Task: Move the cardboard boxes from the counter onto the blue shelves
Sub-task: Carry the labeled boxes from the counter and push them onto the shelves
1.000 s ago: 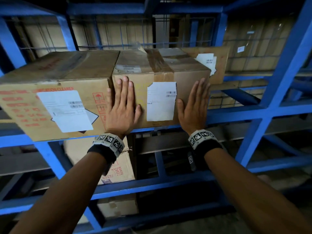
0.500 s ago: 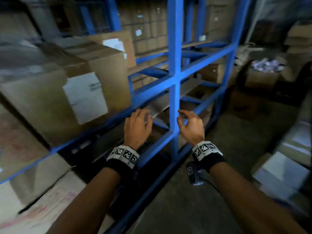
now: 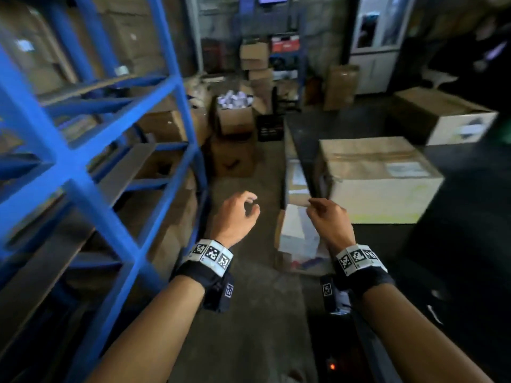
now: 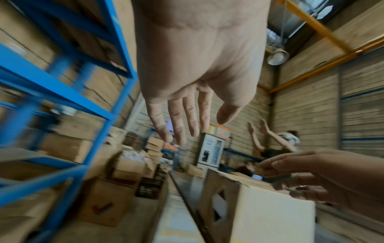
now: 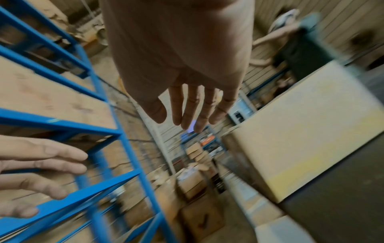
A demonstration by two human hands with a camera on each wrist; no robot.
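A large taped cardboard box (image 3: pixel 378 175) sits on the dark counter (image 3: pixel 456 244) at the right, with a second box (image 3: pixel 442 117) farther back. The blue shelves (image 3: pixel 83 167) stand at the left. My left hand (image 3: pixel 237 214) and right hand (image 3: pixel 329 219) hang in the aisle between them, fingers loosely curled, holding nothing. The right hand is close to the near box's left corner without touching it. In the left wrist view the left hand (image 4: pixel 193 102) is relaxed, with the box (image 4: pixel 259 210) below. In the right wrist view the right hand (image 5: pixel 187 92) is empty beside the box (image 5: pixel 307 131).
Several cardboard boxes crowd the floor at the aisle's far end, one of them open (image 3: pixel 235 111) with white items inside. Another box (image 3: pixel 298 239) stands on the floor against the counter's side. Another person (image 4: pixel 276 144) stands far off at the right.
Both palms were pressed flat on a box on the shelf. They have come off it and dropped, and my view has swung right from the shelves to the counter.
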